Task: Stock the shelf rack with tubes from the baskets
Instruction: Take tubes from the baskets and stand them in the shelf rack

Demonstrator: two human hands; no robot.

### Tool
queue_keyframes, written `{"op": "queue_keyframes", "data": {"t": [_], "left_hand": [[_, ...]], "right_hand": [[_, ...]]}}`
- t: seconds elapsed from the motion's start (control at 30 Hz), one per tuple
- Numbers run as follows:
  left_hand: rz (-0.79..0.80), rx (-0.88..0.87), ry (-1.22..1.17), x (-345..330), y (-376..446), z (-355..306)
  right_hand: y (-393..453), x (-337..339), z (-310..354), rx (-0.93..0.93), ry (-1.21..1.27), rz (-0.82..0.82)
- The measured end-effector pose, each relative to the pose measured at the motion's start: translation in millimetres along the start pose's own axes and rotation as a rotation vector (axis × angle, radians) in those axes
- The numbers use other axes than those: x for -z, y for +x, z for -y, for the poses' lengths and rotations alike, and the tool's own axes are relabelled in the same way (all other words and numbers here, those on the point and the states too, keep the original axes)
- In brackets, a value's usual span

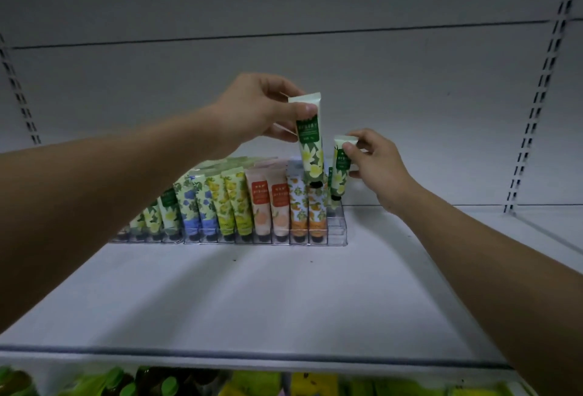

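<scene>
Left hand (258,108): raised above the right end of the rack; thumb and fingers pinch the crimped top of a green-and-cream tube (310,138); the forearm crosses in from the near left
Held tube: upright, black cap down; green label band, yellow flowers below; its cap hangs just above the orange-patterned tubes (307,211) at the rack's right end; whether it touches them, I cannot tell
Right hand (370,162): just right of the held tube and lower; thumb and forefinger pinch the top of a second green tube (340,168); the other fingers curl behind it
Second tube: tilted slightly, cap down, at the rightmost column of the rack, toward the far side; whether the cap sits fully in a slot, I cannot tell
Rack (337,231): clear plastic, tiered, standing far back on the white shelf (252,294); the near compartments of its rightmost column show bare
Stocked rows, left to right: green-and-yellow tubes (161,215); blue-flowered tubes (197,206); yellow-fruited tubes (232,203); peach tubes (269,206); then the orange-patterned ones; all stand cap down
Shelf: bare white surface between rack and near edge; a white back panel (410,96) behind
Below the near edge: blurred green and yellow goods (252,383), too soft to name
</scene>
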State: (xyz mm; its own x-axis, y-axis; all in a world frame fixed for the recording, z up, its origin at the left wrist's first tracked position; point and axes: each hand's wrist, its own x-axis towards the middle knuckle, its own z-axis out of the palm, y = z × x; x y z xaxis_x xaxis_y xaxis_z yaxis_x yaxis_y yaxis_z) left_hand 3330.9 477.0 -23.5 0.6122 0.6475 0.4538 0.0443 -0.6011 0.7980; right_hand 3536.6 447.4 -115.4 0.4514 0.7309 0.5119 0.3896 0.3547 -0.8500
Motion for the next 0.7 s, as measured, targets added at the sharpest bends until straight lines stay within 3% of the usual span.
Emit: {"op": "queue_keyframes", "data": {"t": [0.17, 0.3, 0.47, 0.57, 0.63, 0.7], "left_hand": [[-0.035, -0.034, -0.016, -10, 5, 1], [-0.045, -0.049, -0.025, -13, 4, 0], [-0.074, -0.023, -0.035, -17, 0, 0], [-0.082, 0.002, -0.026, -28, -3, -2], [-0.09, 0.021, -0.014, -37, -4, -3], [-0.087, 0.041, 0.034, -48, -4, -4]], "right_hand": [[4, -2, 1, -0.004, 0.014, 0.068], [-6, -4, -9, 0.047, -0.183, 0.184], [-18, -2, -17, 0.012, -0.133, 0.157], [-23, 7, -17, -0.11, -0.091, 0.082], [-34, 21, -25, -0.162, -0.235, 0.042], [-52, 37, -40, -0.182, -0.55, 0.144]]}}
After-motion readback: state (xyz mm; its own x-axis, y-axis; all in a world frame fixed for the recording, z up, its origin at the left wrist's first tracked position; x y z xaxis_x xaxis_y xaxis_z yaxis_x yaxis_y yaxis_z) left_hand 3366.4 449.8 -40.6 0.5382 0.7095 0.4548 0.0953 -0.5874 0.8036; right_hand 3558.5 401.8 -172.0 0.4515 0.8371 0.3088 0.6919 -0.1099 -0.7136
